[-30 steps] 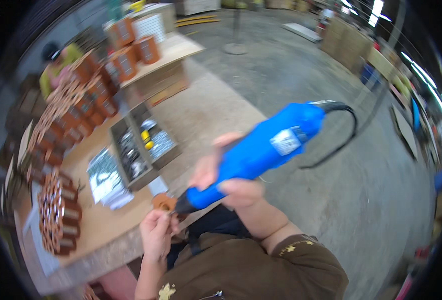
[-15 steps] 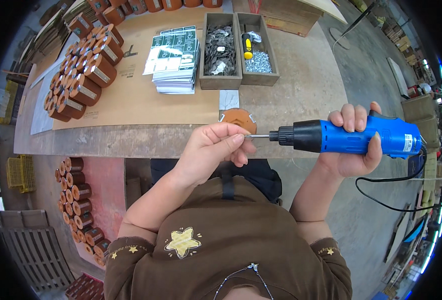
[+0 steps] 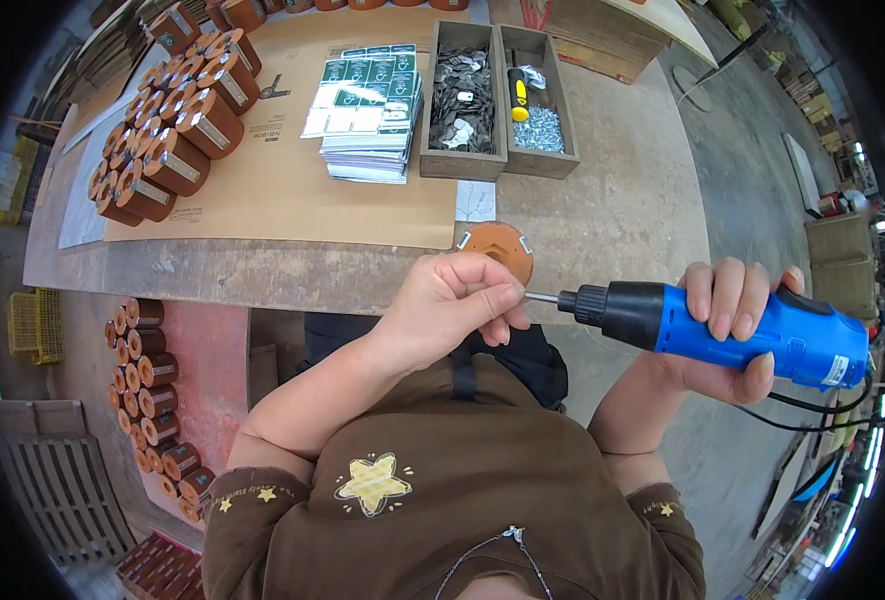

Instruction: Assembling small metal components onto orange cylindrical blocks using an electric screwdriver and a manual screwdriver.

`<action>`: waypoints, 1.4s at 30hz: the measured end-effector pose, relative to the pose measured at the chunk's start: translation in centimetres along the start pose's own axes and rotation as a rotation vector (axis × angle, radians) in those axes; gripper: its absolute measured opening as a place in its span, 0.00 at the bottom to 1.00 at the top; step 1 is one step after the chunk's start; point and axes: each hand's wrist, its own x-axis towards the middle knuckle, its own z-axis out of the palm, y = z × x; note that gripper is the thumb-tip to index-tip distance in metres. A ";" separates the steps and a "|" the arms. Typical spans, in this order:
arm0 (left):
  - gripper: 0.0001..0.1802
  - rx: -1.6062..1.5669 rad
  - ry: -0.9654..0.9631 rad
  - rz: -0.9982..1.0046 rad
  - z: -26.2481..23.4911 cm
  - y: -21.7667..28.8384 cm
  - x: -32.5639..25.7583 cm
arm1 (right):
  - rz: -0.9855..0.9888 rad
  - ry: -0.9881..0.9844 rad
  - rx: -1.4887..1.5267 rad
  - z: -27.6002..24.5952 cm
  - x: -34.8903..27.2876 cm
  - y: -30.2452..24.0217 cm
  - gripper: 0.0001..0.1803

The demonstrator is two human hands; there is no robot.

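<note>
Left hand point(image 3: 450, 310): fingers pinched together at the drill's tip; right hand point(image 3: 733, 335): clamped round the blue drill point(image 3: 713, 325); round brown part point(image 3: 498, 247): at the table's point(image 3: 613, 200) front edge.

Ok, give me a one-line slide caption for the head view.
Right hand grips a blue electric screwdriver while left hand pinches at its bit tip, beside a round copper-coloured coil.

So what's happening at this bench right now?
A person is at a workbench with a blue electric screwdriver in the right hand. The left hand pinches the tip of its bit, likely setting a screw, though that is too small to see. Just beyond the fingers a round brown part lies at the bench edge. Further back are two wooden trays of small metal parts, a stack of printed labels and rows of brown coils.
</note>
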 end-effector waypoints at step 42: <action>0.09 1.776 0.533 0.131 -11.6 2.8 22.9 | -0.101 0.159 -0.145 -2.8 -1.4 -5.6 0.30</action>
